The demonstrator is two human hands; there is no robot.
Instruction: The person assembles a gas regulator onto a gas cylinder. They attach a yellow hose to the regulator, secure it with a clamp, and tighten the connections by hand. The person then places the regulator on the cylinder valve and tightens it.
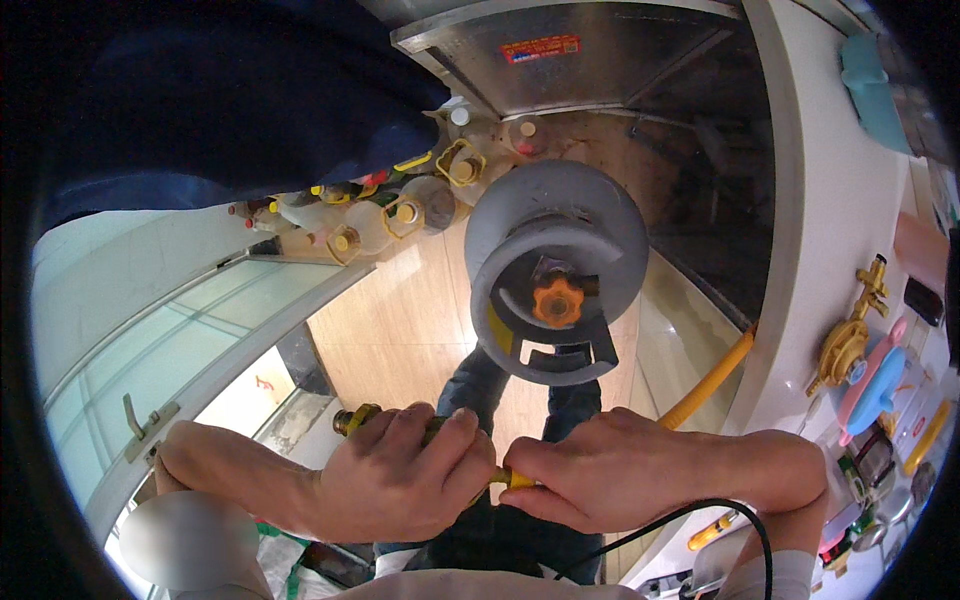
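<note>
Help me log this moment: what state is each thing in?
Left hand: shut on brass fitting
Right hand: shut on yellow hose
Gray gas cylinder: upright
Orange valve knob: open or closed, cannot tell
Brass regulator: lying detached on countertop
Large clear bottle: capped

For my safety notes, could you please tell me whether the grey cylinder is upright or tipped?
Upright: the grey cylinder shows its collar and orange knob to the downward-looking camera. Its base is hidden.
</note>
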